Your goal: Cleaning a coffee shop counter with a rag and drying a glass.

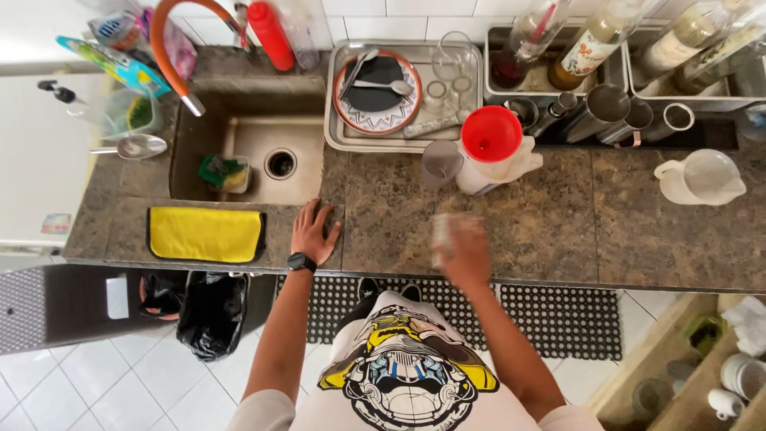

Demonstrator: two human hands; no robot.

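The left hand [314, 231] lies flat and released, palm down, on the stone countertop [574, 231] just right of the sink [255, 152], with a dark watch on its wrist. The right hand [464, 254] is motion-blurred over the counter and grasps a pale cloth [444, 236] that sits against the surface in front of the jug. The white jug [488, 164] stands near the back of the counter with a red funnel [491, 133] seated in its mouth; a translucent cup [440, 163] stands touching its left side. The metal tray [343, 136] behind holds a patterned plate [377, 96] with a dark centre and a spoon on it, plus upturned glasses. A second tray holds tilted bottles, with metal cups lying in front of it. A white pitcher [700, 177] stands well apart at the right; its contents cannot be determined. The sink basin contains a green sponge [222, 172]. A folded yellow cloth [206, 234] lies on the counter edge below the sink. A black perforated mat [558, 315] covers the white tiled floor, and a black bag [211, 311] hangs beneath the counter.
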